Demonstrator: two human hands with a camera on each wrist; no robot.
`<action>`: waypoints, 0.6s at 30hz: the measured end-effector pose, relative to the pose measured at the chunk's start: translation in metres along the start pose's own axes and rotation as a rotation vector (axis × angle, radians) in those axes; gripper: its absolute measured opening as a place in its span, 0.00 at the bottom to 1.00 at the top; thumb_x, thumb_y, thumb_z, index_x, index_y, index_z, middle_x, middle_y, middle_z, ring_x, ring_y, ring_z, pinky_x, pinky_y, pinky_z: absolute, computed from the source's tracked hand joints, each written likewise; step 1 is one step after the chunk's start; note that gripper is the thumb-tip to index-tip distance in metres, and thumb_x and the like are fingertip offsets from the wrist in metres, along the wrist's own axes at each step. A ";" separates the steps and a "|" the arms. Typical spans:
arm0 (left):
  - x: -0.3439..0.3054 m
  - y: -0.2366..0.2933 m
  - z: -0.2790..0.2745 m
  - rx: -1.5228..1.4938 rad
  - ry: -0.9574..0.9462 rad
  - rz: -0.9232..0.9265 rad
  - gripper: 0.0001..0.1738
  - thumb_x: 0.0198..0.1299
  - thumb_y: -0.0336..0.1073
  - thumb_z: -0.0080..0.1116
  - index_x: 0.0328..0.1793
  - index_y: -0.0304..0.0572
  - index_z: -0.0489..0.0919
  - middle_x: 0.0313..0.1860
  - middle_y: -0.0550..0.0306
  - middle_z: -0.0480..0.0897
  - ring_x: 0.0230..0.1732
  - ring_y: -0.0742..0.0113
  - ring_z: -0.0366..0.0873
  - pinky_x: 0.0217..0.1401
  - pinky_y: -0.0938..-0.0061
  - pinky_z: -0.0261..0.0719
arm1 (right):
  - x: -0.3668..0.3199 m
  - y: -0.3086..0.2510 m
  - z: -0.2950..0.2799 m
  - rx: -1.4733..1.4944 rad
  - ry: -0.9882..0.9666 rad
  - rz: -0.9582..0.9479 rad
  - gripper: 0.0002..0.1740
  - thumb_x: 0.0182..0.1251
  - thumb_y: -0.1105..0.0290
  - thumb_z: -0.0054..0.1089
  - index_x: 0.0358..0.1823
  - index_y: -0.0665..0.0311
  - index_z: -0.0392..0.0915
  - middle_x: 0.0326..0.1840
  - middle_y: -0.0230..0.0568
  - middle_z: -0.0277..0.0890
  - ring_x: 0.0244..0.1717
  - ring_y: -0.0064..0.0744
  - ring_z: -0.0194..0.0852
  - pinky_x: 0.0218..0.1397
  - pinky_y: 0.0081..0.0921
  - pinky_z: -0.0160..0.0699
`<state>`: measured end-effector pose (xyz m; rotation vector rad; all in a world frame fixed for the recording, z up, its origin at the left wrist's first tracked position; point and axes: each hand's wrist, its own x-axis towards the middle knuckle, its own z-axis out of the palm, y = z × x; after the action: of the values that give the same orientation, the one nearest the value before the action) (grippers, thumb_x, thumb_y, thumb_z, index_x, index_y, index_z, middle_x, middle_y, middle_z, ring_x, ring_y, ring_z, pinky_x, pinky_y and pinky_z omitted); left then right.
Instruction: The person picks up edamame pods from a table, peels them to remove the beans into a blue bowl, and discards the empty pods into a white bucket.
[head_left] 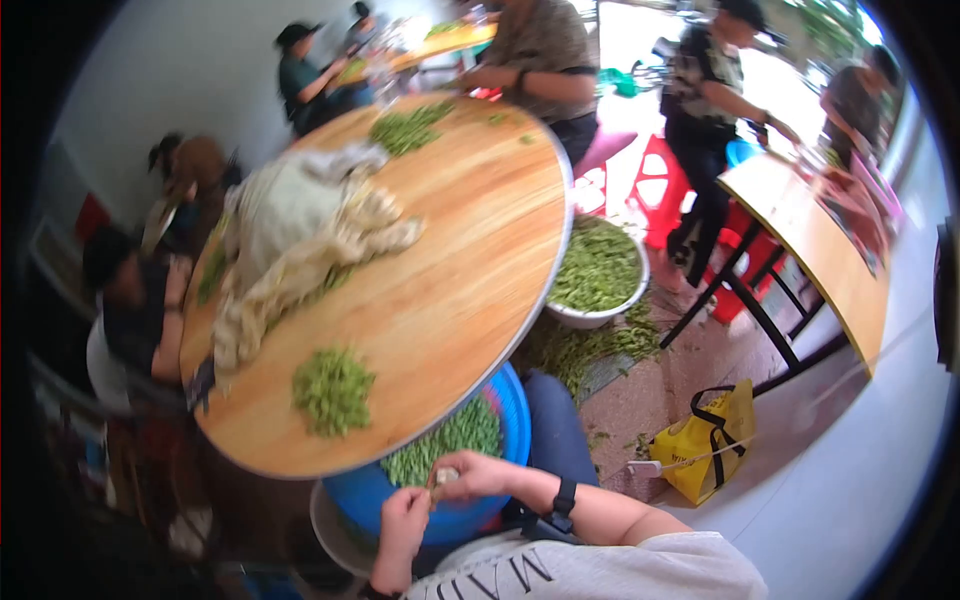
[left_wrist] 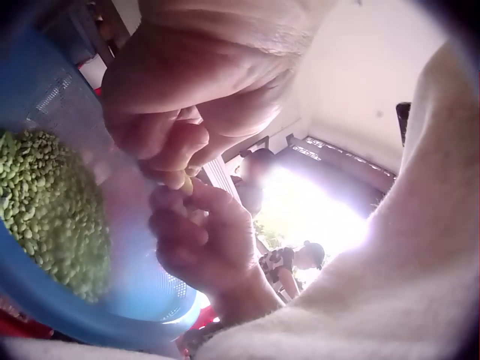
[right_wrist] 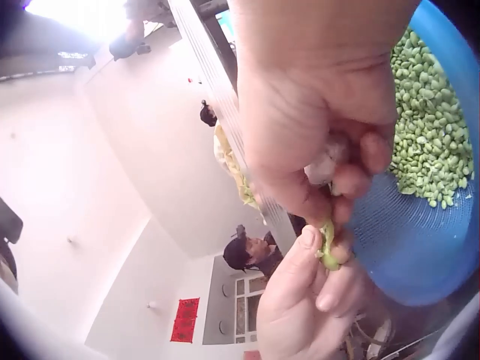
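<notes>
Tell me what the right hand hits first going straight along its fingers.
The right hand meets the green pod at its fingertips, then likely the left hand; depth is hard to judge.

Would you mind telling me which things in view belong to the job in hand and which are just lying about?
Part of the shelling:
Green pod, pinched between left hand and right hand
Shelled green beans
Blue mesh basket
Probably the green heap on the round wooden table

Seemingly just lying about:
Yellow bag
Red stool

Both hands, left (head_left: 403,525) and right (head_left: 470,477), close together, fingers curled, fingertips nearly meeting.
</notes>
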<state>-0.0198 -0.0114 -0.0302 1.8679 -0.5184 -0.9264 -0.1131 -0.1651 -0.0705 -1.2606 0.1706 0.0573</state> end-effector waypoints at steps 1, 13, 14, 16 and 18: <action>-0.001 -0.002 -0.004 0.029 -0.020 0.046 0.06 0.58 0.29 0.50 0.30 0.35 0.75 0.19 0.62 0.74 0.14 0.80 0.63 0.15 0.84 0.59 | 0.004 0.004 0.001 0.044 -0.001 0.020 0.11 0.55 0.66 0.61 0.36 0.64 0.76 0.23 0.26 0.71 0.22 0.15 0.64 0.23 0.14 0.64; -0.005 -0.056 -0.040 -0.394 0.006 -0.229 0.08 0.62 0.32 0.49 0.34 0.35 0.75 0.20 0.65 0.71 0.16 0.81 0.61 0.17 0.84 0.58 | 0.059 -0.002 0.052 -0.672 -0.006 0.009 0.11 0.44 0.68 0.61 0.27 0.67 0.74 0.23 0.53 0.74 0.26 0.52 0.74 0.28 0.36 0.72; -0.003 -0.062 -0.041 -0.403 0.009 -0.234 0.08 0.62 0.32 0.48 0.34 0.35 0.75 0.20 0.65 0.71 0.16 0.81 0.61 0.16 0.84 0.58 | 0.063 -0.002 0.056 -0.733 -0.017 0.032 0.11 0.44 0.67 0.61 0.27 0.67 0.74 0.23 0.53 0.74 0.26 0.52 0.74 0.28 0.37 0.72; 0.001 -0.073 -0.045 -0.378 0.021 -0.225 0.08 0.62 0.31 0.48 0.34 0.35 0.75 0.19 0.65 0.71 0.15 0.81 0.61 0.16 0.84 0.58 | 0.072 -0.004 0.065 -0.852 -0.039 0.069 0.11 0.44 0.66 0.60 0.26 0.66 0.74 0.23 0.53 0.74 0.27 0.53 0.75 0.29 0.39 0.73; 0.003 -0.083 -0.048 -0.310 0.035 -0.195 0.08 0.62 0.31 0.48 0.34 0.35 0.75 0.19 0.65 0.71 0.15 0.81 0.61 0.16 0.84 0.58 | 0.080 -0.006 0.076 -1.002 -0.050 0.137 0.10 0.44 0.67 0.58 0.28 0.63 0.76 0.23 0.52 0.74 0.27 0.53 0.74 0.30 0.39 0.73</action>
<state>0.0166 0.0520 -0.0925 1.6674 -0.1604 -1.0355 -0.0265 -0.0987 -0.0555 -2.2420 0.1907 0.3219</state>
